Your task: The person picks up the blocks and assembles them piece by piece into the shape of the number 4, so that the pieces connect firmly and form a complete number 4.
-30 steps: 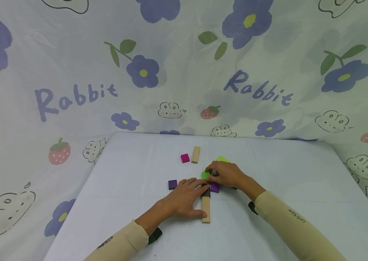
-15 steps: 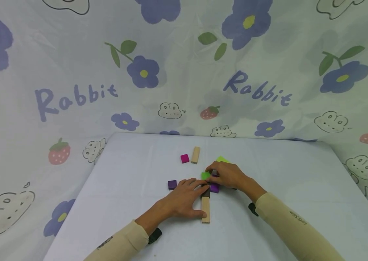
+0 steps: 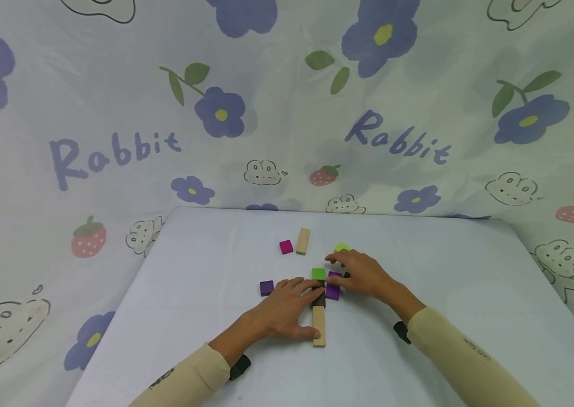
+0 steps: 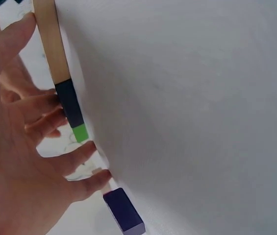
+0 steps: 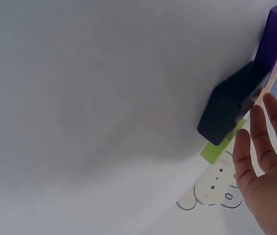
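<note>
My left hand (image 3: 287,311) lies spread beside a straight row of blocks in the head view. Its thumb reaches the plain wooden block (image 3: 319,325), and its forefinger meets the dark block (image 3: 319,301). A green block (image 3: 319,273) sits at the row's far end, and a purple block (image 3: 333,291) stands to the right. Over these hovers my right hand (image 3: 360,272), its thumb overlapping the purple piece and its other fingers loosely extended. The right wrist view has those fingers spread near a black block (image 5: 231,107), holding nothing; the thumb is hidden there.
A dark purple block (image 3: 266,288) lies left of my left hand. Farther back are a magenta block (image 3: 286,247), a plain wooden block (image 3: 303,241) and a yellow-green block (image 3: 342,247). A printed curtain (image 3: 266,135) hangs behind the white table (image 3: 205,249).
My right hand has drawn slightly right, away from the green block, and its fingers have loosened. More of the green block shows. My left hand keeps its place against the row.
</note>
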{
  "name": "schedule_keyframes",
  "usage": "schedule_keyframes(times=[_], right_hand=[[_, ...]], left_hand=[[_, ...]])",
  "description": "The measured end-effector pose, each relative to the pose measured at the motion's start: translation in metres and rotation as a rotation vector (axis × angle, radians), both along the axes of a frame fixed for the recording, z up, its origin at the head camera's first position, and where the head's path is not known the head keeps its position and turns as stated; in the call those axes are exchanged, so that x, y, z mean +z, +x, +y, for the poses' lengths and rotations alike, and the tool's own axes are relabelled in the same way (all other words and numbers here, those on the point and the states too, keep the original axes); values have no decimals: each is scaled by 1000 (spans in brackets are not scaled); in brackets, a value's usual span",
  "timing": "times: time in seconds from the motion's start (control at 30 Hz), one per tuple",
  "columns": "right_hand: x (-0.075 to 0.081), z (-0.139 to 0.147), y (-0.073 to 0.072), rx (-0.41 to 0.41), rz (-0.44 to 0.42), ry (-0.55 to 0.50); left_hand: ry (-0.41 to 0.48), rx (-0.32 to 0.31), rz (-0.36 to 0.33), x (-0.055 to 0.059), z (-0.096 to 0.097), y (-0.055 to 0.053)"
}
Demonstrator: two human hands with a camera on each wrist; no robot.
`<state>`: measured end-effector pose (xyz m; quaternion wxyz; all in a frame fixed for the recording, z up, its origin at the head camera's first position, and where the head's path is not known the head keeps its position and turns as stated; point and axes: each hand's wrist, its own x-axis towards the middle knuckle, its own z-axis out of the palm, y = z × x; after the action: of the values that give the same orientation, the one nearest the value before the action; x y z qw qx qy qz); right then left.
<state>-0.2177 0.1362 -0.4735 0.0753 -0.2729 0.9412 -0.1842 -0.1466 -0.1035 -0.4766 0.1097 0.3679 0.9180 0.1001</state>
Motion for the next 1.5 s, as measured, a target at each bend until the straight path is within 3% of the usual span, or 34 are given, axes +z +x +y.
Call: schedule_keyframes(times=[0.53,1.13,1.5], right_hand=[[-7,21,12,-46,42,-83],[-15,46,21,-126,-1,-75],[-17,56,25,-183,-28,-82]], left_hand=[[10,5,-5,1,2,-2],[-52,67,19,0,8,-8],[-84,52,51,-1,10,-10]])
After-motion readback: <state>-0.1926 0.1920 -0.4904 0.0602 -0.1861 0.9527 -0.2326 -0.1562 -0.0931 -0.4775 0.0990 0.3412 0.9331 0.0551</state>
